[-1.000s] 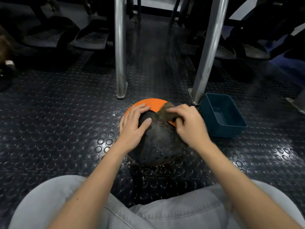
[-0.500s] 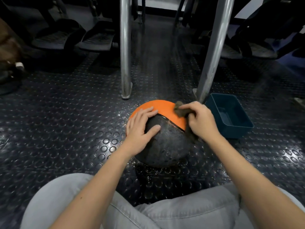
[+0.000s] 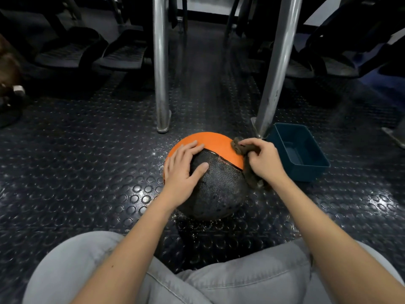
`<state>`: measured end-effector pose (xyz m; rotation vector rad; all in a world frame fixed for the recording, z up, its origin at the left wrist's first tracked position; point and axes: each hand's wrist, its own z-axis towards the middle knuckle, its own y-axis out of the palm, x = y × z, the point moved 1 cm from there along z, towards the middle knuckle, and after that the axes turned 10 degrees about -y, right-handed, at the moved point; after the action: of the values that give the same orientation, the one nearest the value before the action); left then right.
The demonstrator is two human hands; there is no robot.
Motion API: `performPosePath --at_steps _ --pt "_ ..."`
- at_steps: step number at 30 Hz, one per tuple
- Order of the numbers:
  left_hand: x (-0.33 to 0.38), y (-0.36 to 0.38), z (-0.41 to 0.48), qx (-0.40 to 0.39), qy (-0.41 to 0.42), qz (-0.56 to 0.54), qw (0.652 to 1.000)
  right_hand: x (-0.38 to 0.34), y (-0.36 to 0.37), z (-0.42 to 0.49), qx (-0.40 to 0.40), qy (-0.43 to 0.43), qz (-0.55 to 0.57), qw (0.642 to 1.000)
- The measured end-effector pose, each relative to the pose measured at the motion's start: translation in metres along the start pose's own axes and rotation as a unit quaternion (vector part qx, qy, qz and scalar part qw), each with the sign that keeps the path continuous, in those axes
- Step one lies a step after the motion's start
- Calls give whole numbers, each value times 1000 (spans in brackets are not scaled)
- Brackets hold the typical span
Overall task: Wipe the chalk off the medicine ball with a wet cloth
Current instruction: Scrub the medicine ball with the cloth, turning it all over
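Right grip [image 3: 265, 163] has slid the cloth [image 3: 240, 147] outward from the ball's crown to its far right shoulder; left grip [image 3: 184, 170] unmoved.

Nearest: grey jeans [image 3: 241, 281], knees cut off at the frame's bottom edge. Person sits on the studded rubber floor [image 3: 87, 172].

Left grip lies flat, fingers spread, thumb on the black pebbled panel. It presses rather than clutches, probably to stop the medicine ball [image 3: 219, 185] rolling under the stroke. Ball rests on the floor just ahead of the knees, orange panel facing away.

Right grip's fingers are curled, pinching the brown cloth against the orange panel's edge. A tail of cloth hangs down the ball's right side.

Blue tub [image 3: 306, 172] stands just beside, likely for rewetting; any water inside is unreadable.

Pale specks on the black panel may be chalk or glare. Underside and far face hidden.

Beyond: two chrome legs [image 3: 161, 73], tops cropped; dark equipment, murky.
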<state>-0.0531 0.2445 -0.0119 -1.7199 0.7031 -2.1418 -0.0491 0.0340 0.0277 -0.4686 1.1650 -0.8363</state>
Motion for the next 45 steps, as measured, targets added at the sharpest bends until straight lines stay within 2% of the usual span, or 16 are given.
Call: performPosePath --at_steps 3,7,9,12,14,16,18,21,23,25,27,29,32,40,42,45 --pt "-2 1 0 14 -12 5 1000 -20 7 -18 6 -24 -38 999" --pt "-6 -4 0 17 -15 -6 1000 -42 12 -47 -31 -220 -56 973" --pt "-5 -6 1 10 -14 -12 1000 -25 10 -33 -29 -185 -14 982" --pt "-5 -4 -3 1 -13 -12 1000 21 0 -10 -47 20 -45 998" --pt "-7 -2 -7 10 -10 -12 1000 32 -4 -4 -31 68 -41 996" --pt "-7 -2 -8 18 -16 -13 1000 6 -7 -1 54 29 2 998" --pt "-5 0 -7 16 -23 -11 1000 -29 -10 -7 114 -89 29 989" --pt "-5 -1 -5 20 -25 -13 999 -38 3 -39 14 -258 -19 966" --pt "-5 -3 -4 11 -31 -20 999 -9 2 -40 -39 -198 -62 977" --pt "-3 -7 -2 -16 -44 -32 998 21 -9 -23 -45 -55 -157 985" --pt "-6 -11 0 -48 -47 -45 997 28 -18 -14 -15 51 -133 990" --pt "-9 -14 3 -70 -38 -40 996 6 -13 -10 28 11 -58 998" --pt "-8 -14 6 -89 -24 -11 996 -37 7 -18 13 -101 10 995" --pt "-4 -12 12 -71 -12 4 997 -48 13 -49 -52 -327 -108 937" --pt "-3 -11 12 -73 -10 -1 997 -42 10 -42 -57 -323 -121 937" --pt "0 -8 10 -85 -9 -3 996 -32 2 -7 -11 -215 -121 969"
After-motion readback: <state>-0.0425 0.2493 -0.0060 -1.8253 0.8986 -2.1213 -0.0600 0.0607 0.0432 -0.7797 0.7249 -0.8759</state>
